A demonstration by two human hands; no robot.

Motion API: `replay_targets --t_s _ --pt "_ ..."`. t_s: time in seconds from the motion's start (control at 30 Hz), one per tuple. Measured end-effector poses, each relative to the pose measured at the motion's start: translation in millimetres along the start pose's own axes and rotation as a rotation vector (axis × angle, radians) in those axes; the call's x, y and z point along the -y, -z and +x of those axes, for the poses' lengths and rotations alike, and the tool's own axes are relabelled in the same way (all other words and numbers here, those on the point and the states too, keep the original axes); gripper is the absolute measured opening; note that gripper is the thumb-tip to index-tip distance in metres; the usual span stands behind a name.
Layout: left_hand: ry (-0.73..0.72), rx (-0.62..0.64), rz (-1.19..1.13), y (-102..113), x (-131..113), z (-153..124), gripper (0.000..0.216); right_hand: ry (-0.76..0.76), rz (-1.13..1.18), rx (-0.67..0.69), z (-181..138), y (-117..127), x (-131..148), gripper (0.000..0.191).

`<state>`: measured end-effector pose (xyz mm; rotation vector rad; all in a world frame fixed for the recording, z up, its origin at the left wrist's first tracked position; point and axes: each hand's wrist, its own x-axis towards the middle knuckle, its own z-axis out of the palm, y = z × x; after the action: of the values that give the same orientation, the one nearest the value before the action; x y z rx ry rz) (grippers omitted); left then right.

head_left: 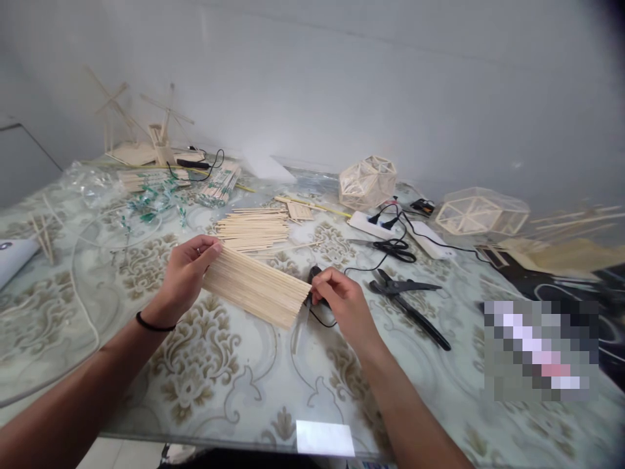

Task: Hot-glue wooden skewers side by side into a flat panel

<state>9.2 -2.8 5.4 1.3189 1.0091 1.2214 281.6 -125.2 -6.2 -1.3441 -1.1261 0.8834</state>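
Observation:
A flat panel of thin wooden sticks laid side by side (256, 284) is held tilted above the table between both hands. My left hand (188, 264) grips its left end, thumb on top. At the right end, the fingers of my right hand (339, 296) are pinched on the panel's far corner. Behind the right fingertips lies a black-handled tool with a cord (316, 272), partly hidden by the hand. Just beyond the panel is a pile of loose wooden sticks (254, 228).
Cutting pliers (410, 303) and black-handled scissors (390, 249) lie to the right. A white power strip (374, 225) with plugs sits behind them. Stick-built frames (368, 182) stand at the back, with packaged sticks (219, 182) further left. A pale cable (78, 286) crosses the table's left side.

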Motion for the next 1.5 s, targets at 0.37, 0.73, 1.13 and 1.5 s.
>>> replay_targets --t_s 0.37,0.73,1.13,1.5 --pt "0.0 0.004 -0.01 0 -1 1 0.022 -0.005 0.038 0.02 -1 -4 7 0.029" --pt "0.044 -0.007 -0.028 0 -1 2 0.024 0.059 -0.123 0.145 -7 -9 7 0.04" --pt "0.041 -0.014 0.003 -2 -2 3 0.022 0.037 -0.192 0.17 -10 -10 7 0.038" --pt "0.04 -0.018 0.021 -2 -2 2 0.021 0.052 -0.154 0.15 -14 -13 9 0.04"
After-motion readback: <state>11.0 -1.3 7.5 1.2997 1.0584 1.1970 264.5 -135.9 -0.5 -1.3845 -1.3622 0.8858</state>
